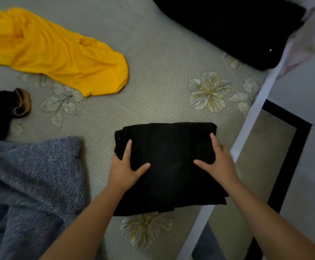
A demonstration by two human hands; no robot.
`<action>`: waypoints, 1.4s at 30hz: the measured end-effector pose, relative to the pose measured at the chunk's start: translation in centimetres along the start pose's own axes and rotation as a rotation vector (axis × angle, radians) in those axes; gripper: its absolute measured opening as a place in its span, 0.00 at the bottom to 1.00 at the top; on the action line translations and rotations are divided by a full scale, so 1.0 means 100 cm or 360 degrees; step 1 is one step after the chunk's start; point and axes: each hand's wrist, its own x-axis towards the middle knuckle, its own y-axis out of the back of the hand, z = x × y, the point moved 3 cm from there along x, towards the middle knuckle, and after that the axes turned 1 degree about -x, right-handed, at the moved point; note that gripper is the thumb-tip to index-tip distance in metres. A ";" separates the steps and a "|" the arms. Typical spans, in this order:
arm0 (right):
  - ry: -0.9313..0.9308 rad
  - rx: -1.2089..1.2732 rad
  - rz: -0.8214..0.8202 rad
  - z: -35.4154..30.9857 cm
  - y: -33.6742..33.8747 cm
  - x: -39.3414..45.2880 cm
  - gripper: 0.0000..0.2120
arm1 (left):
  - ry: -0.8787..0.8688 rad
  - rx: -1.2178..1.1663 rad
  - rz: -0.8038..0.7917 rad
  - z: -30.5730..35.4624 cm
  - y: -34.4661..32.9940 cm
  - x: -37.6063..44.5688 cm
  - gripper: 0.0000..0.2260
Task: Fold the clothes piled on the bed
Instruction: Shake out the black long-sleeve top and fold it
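Observation:
A folded black garment (167, 158) lies on the grey flowered bedsheet (153, 72) near the bed's right edge. My left hand (123, 168) holds its left side, with thumb and one finger flat on top and the other fingers tucked under the edge. On the garment's right side, my right hand (219, 162) grips the same way. A crumpled yellow garment (59, 55) lies at the upper left. A blue-grey knitted garment (33, 184) is heaped at the lower left.
A dark garment with a tan cuff (1, 109) lies at the left edge. A large black cloth (227, 27) is spread at the top right. The bed's white edge (250, 128) runs diagonally on the right, with floor and a black-framed panel (291, 147) beyond.

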 end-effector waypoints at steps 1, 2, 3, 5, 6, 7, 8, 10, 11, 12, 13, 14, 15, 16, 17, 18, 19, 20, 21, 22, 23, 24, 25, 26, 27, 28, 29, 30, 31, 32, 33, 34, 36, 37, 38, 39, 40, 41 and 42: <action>0.0011 0.0027 -0.0069 0.000 -0.002 -0.004 0.43 | 0.0027 -0.0089 -0.0034 -0.002 -0.006 -0.009 0.42; 0.0021 0.0049 -0.0143 0.000 -0.005 -0.008 0.41 | 0.0040 -0.0162 -0.0065 -0.005 -0.010 -0.015 0.42; 0.0032 0.0060 -0.0197 -0.001 -0.007 -0.012 0.40 | 0.0026 -0.0227 -0.0097 -0.008 -0.013 -0.019 0.42; 0.0038 0.0062 -0.0241 0.001 -0.009 -0.016 0.41 | -0.0022 -0.0336 -0.0179 -0.014 -0.013 -0.026 0.42; 0.0034 0.0073 -0.0250 0.003 -0.009 -0.017 0.42 | -0.0031 -0.0398 -0.0222 -0.017 -0.012 -0.029 0.41; 0.0034 0.0092 -0.0264 0.005 -0.009 -0.017 0.41 | -0.0029 -0.0479 -0.0260 -0.019 -0.010 -0.033 0.40; 0.0036 0.0112 -0.0285 0.006 -0.009 -0.017 0.40 | -0.0017 -0.0564 -0.0297 -0.021 -0.009 -0.037 0.40; 0.0044 0.0123 -0.0360 0.009 -0.007 -0.019 0.37 | -0.0015 -0.0640 -0.0388 -0.024 -0.012 -0.048 0.39; 0.0054 0.0123 -0.0406 0.009 -0.007 -0.022 0.37 | -0.0016 -0.0610 -0.0424 -0.025 -0.016 -0.054 0.40; 0.0060 0.0132 -0.0435 0.010 -0.007 -0.026 0.37 | -0.0014 -0.0568 -0.0431 -0.025 -0.021 -0.059 0.41; 0.0046 0.0139 -0.0445 0.011 -0.006 -0.030 0.38 | 0.0001 -0.0542 -0.0406 -0.025 -0.027 -0.063 0.41; 0.0028 0.0136 -0.0443 0.013 -0.005 -0.035 0.39 | 0.0039 -0.0555 -0.0367 -0.024 -0.031 -0.067 0.41; 0.0027 0.0124 -0.0433 0.013 -0.002 -0.039 0.41 | 0.0080 -0.0593 -0.0327 -0.021 -0.033 -0.070 0.39; 0.0042 0.0103 -0.0416 0.011 0.001 -0.042 0.41 | 0.0110 -0.0626 -0.0297 -0.019 -0.034 -0.071 0.37; 0.0057 0.0073 -0.0402 0.009 0.006 -0.043 0.41 | 0.0127 -0.0629 -0.0284 -0.015 -0.032 -0.071 0.36; 0.0082 0.0034 -0.0384 0.007 0.012 -0.043 0.41 | 0.0132 -0.0605 -0.0280 -0.012 -0.030 -0.071 0.36; 0.0107 -0.0024 -0.0363 0.004 0.020 -0.042 0.41 | 0.0119 -0.0569 -0.0276 -0.007 -0.027 -0.070 0.36; 0.0130 -0.0095 -0.0335 -0.001 0.029 -0.040 0.42 | 0.0097 -0.0521 -0.0265 0.001 -0.022 -0.069 0.36; 0.0144 -0.0163 -0.0302 -0.006 0.040 -0.037 0.42 | 0.0069 -0.0466 -0.0240 0.010 -0.015 -0.067 0.37; 0.0160 -0.0217 -0.0264 -0.012 0.051 -0.033 0.42 | 0.0040 -0.0417 -0.0209 0.022 -0.008 -0.064 0.37; 0.0178 -0.0249 -0.0224 -0.019 0.064 -0.028 0.42 | 0.0007 -0.0379 -0.0176 0.035 0.001 -0.060 0.37; 0.0189 -0.0254 -0.0188 -0.025 0.078 -0.022 0.42 | -0.0021 -0.0350 -0.0150 0.050 0.009 -0.054 0.37; 0.0187 -0.0232 -0.0155 -0.030 0.093 -0.014 0.42 | -0.0053 -0.0327 -0.0125 0.067 0.018 -0.048 0.37; 0.0186 -0.0194 -0.0123 -0.034 0.108 -0.004 0.42 | -0.0090 -0.0303 -0.0093 0.086 0.026 -0.039 0.37; 0.0195 -0.0157 -0.0095 -0.038 0.124 0.008 0.42 | -0.0128 -0.0282 -0.0054 0.107 0.033 -0.029 0.37; 0.0206 -0.0126 -0.0069 -0.041 0.140 0.020 0.42 | -0.0169 -0.0262 -0.0006 0.130 0.039 -0.018 0.36; 0.0209 -0.0095 -0.0037 -0.041 0.157 0.034 0.42 | -0.0207 -0.0240 0.0045 0.153 0.044 -0.006 0.34; 0.0205 -0.0057 0.0005 -0.040 0.173 0.050 0.42 | -0.0242 -0.0211 0.0095 0.178 0.047 0.007 0.33; 0.0197 -0.0017 0.0048 -0.038 0.189 0.068 0.42 | -0.0263 -0.0174 0.0138 0.204 0.049 0.022 0.31; 0.0186 0.0021 0.0079 -0.035 0.205 0.086 0.43 | -0.0270 -0.0135 0.0172 0.231 0.049 0.037 0.30; 0.0183 0.0057 0.0097 -0.031 0.220 0.107 0.43 | -0.0262 -0.0101 0.0198 0.258 0.049 0.054 0.30; 0.0191 0.0084 0.0106 -0.029 0.236 0.129 0.44 | -0.0252 -0.0061 0.0228 0.286 0.050 0.074 0.29; 0.0180 0.0146 0.0121 -0.023 0.266 0.173 0.44 | -0.0235 0.0060 0.0274 0.341 0.052 0.116 0.28; 0.0168 0.0190 0.0135 -0.021 0.279 0.195 0.44 | -0.0247 0.0114 0.0305 0.367 0.055 0.138 0.28; 0.0160 0.0237 0.0144 -0.020 0.292 0.215 0.43 | -0.0283 0.0161 0.0340 0.392 0.059 0.161 0.28; 0.0161 0.0277 0.0161 -0.021 0.303 0.234 0.43 | -0.0333 0.0214 0.0375 0.416 0.063 0.182 0.28; 0.0174 0.0316 0.0192 -0.023 0.314 0.252 0.43 | -0.0393 0.0284 0.0418 0.439 0.069 0.203 0.28; 0.0185 0.0368 0.0229 -0.025 0.324 0.270 0.43 | -0.0453 0.0369 0.0472 0.461 0.076 0.223 0.28; 0.0198 0.0432 0.0261 -0.028 0.332 0.286 0.43 | -0.0509 0.0458 0.0533 0.482 0.084 0.241 0.27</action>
